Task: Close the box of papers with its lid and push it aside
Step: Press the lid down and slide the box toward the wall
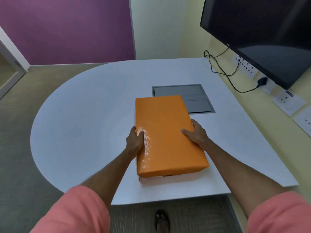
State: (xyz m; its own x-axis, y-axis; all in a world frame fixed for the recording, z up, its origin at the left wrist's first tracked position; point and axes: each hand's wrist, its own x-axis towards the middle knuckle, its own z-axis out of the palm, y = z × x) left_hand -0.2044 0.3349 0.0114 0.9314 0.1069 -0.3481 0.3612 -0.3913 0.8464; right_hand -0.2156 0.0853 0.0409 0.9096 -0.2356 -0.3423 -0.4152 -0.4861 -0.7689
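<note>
An orange lid (165,132), glossy and rectangular, covers the box of papers in the middle of the white table (84,115). Only a thin strip of the box (165,176) shows under the lid's near edge. My left hand (135,140) grips the lid's left long side, thumb on top. My right hand (196,132) grips the right long side, thumb on top as well. The papers are hidden under the lid.
A grey recessed cable hatch (196,96) lies in the table just behind the box. A large black monitor (262,31) hangs on the right wall above wall sockets (247,68) and a black cable (223,71). My sandalled foot (161,219) stands below the table's near edge.
</note>
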